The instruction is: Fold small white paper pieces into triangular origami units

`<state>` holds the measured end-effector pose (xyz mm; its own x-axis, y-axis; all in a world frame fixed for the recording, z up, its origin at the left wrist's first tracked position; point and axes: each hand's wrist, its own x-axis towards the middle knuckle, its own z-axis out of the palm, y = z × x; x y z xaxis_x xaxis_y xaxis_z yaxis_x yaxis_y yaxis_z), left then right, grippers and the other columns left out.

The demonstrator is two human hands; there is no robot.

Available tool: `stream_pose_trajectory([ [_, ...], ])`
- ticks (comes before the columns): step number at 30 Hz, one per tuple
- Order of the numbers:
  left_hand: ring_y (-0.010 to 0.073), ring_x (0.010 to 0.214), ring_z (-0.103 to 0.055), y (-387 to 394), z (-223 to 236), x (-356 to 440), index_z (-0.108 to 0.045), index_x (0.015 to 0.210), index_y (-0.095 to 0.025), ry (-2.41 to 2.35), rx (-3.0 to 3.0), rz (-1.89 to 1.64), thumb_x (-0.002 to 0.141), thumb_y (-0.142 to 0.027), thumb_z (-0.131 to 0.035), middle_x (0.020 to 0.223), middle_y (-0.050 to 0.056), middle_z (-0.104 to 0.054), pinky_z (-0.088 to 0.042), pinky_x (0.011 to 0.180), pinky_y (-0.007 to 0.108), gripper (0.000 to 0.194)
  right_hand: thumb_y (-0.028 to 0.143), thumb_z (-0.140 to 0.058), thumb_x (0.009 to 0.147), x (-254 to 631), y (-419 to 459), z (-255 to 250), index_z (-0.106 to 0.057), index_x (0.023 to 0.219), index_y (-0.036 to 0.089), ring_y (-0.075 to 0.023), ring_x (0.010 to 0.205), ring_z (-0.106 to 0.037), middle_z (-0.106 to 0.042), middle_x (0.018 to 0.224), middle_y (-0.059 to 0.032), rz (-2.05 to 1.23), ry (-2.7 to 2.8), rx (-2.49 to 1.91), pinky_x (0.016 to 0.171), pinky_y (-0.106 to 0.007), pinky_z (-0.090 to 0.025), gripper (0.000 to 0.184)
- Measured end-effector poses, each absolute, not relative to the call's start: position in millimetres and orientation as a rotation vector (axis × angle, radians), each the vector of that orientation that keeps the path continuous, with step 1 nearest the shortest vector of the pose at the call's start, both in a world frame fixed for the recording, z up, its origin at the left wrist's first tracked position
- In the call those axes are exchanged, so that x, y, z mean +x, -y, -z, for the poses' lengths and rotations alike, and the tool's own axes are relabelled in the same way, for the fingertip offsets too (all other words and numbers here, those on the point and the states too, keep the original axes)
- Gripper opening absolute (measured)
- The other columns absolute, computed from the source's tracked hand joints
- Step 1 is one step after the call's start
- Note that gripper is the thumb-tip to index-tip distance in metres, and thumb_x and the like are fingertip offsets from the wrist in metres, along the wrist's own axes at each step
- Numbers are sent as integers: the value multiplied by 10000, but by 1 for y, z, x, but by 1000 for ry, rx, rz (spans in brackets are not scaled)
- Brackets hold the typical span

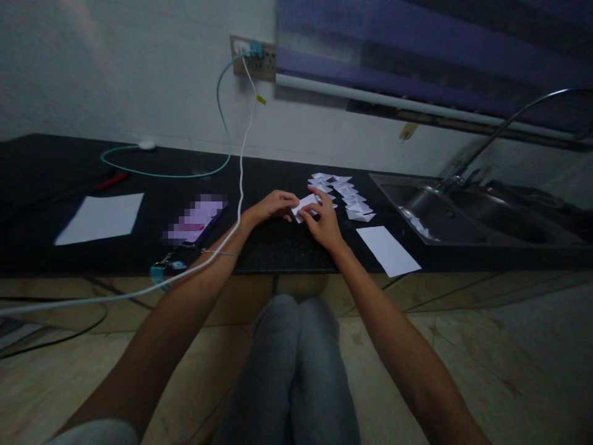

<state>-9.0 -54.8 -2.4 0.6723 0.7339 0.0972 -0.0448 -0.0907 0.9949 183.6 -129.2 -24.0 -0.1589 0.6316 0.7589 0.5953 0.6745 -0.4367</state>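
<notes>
Between my two hands is a small folded piece of white paper (304,206), held just over the black countertop (287,247). My left hand (274,205) grips its left edge between thumb and fingers. On the other side, my right hand (324,221) pinches the lower right part, with the index finger arched over the top. Just behind the right hand stand two rows of folded white paper pieces (354,201); the hand hides part of the left row. A flat white sheet (388,250) lies right of my right forearm.
A larger white sheet (102,217) and a phone (197,221) with a strap lie on the left. A white cable (241,167) runs from the wall socket (254,59) across my left forearm. A steel sink (430,216) with a curved faucet (500,127) is at right.
</notes>
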Motion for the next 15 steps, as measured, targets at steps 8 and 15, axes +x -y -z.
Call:
stream_pose_trajectory([
  [8,125,633,-706,61,-1,-7,-736,867,-91,-603,1597,-696,798,-293,-797,763,58,-756,-564,601,211,223,362,-562,983,184,126,22,-614,857,227,-270,1309,-537,-572,1383,-132,-33,1655,-955,1130,-517,-430,192],
  [15,142,634,-734,68,-4,-4,-714,995,-76,-570,1671,-658,835,-475,-789,752,90,-773,-547,591,203,437,300,-528,987,184,126,21,-580,844,229,-230,992,-625,-666,979,-83,35,1647,-978,932,-420,-498,168],
])
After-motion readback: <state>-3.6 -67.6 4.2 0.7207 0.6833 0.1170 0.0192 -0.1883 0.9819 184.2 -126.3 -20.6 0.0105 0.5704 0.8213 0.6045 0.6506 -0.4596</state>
